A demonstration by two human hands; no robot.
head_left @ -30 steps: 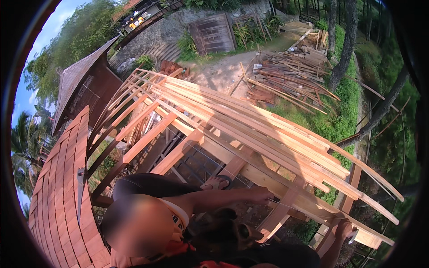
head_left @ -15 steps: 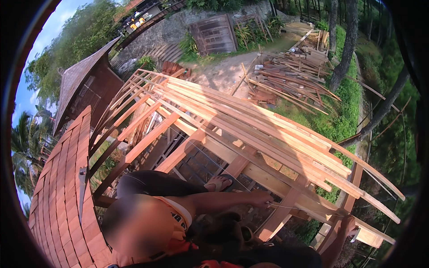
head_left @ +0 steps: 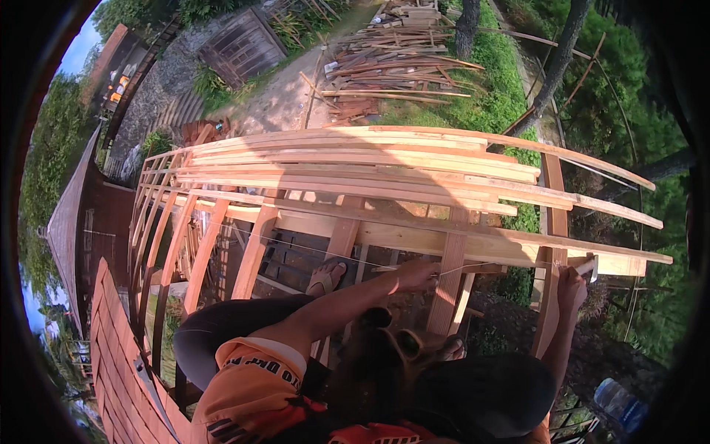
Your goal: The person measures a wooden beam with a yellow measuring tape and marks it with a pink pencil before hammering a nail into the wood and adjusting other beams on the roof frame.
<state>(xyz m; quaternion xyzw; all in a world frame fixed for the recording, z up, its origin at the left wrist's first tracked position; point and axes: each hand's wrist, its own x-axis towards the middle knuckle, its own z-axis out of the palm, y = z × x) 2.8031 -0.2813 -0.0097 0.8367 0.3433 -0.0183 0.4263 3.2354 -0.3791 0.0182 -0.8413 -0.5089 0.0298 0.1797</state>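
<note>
My left hand [head_left: 418, 275] is closed on a thin string [head_left: 488, 264] above a wooden rafter [head_left: 448, 285]. The line runs left from it across the roof frame and right to my other hand. My right hand [head_left: 571, 290] is closed at the string's right end, against another rafter [head_left: 552, 311] beside a pale horizontal beam [head_left: 518, 253]. Next to its fingers a small object with a shiny metal edge [head_left: 594, 268] sticks up; its kind and whether I grip it cannot be made out.
Long battens [head_left: 355, 177] lie across the rafters in front of me. Gaps between rafters open to the ground below. A handsaw [head_left: 154, 391] lies on roof shingles [head_left: 118, 370] at left. A plastic bottle [head_left: 620, 405] is at lower right. Piled timber [head_left: 399, 63] lies on the ground beyond.
My view has swung to the right, so the battens now run more level across it. The bottle has come into view. Both hands keep hold of the string, still stretched between them.
</note>
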